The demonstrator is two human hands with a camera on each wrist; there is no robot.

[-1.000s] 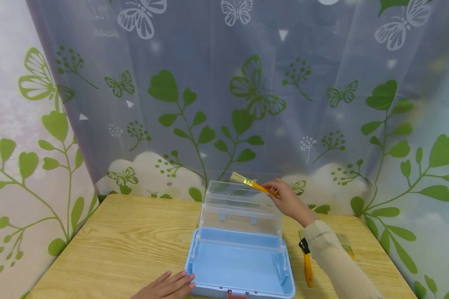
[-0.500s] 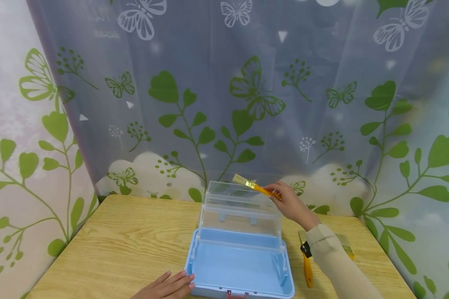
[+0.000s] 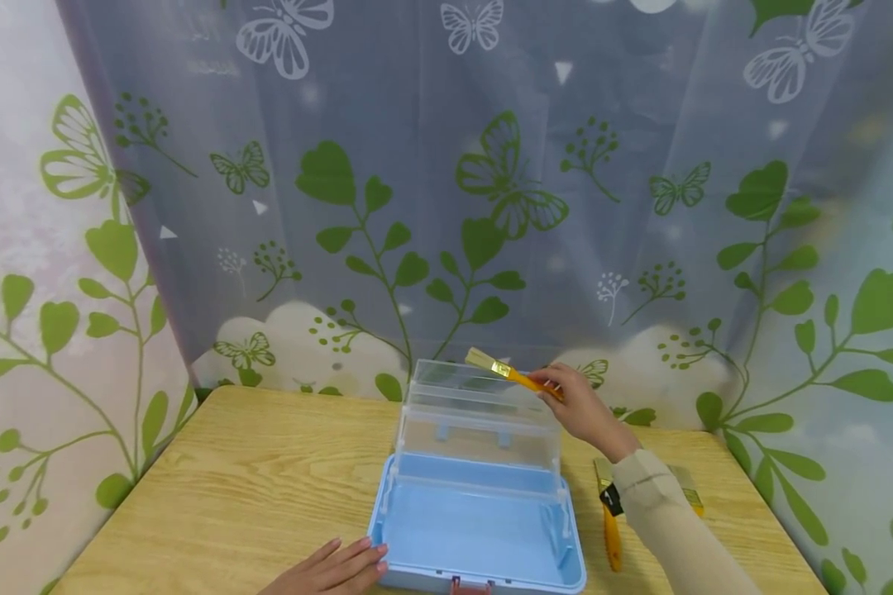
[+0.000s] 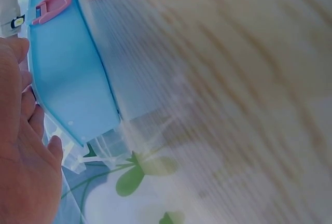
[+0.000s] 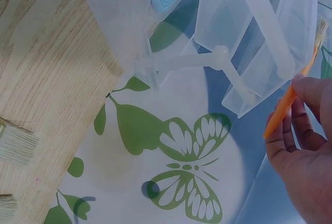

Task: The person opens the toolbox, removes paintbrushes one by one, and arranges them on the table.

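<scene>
My right hand (image 3: 582, 406) pinches a paintbrush (image 3: 502, 368) by its orange handle. Its pale bristles point left, above the raised clear trays (image 3: 484, 426) of a light blue storage box (image 3: 469, 533). In the right wrist view, thumb and fingers of the right hand (image 5: 308, 130) close on the orange handle (image 5: 282, 110), beside the trays. My left hand (image 3: 335, 568) rests with extended fingers against the box's front left corner. The left wrist view shows the left hand (image 4: 31, 156) along the box's blue side (image 4: 72, 68), near its pink latch (image 4: 52, 7).
To the right of the box, a second paintbrush (image 3: 613, 537) lies on the wooden table (image 3: 268, 463). Another wide brush (image 3: 688, 487) is partly hidden by the right sleeve. A curtain (image 3: 417, 207) with butterflies and leaves hangs behind the table.
My right hand has shifted slightly right and down with the paintbrush. The left hand and the box stay put.
</scene>
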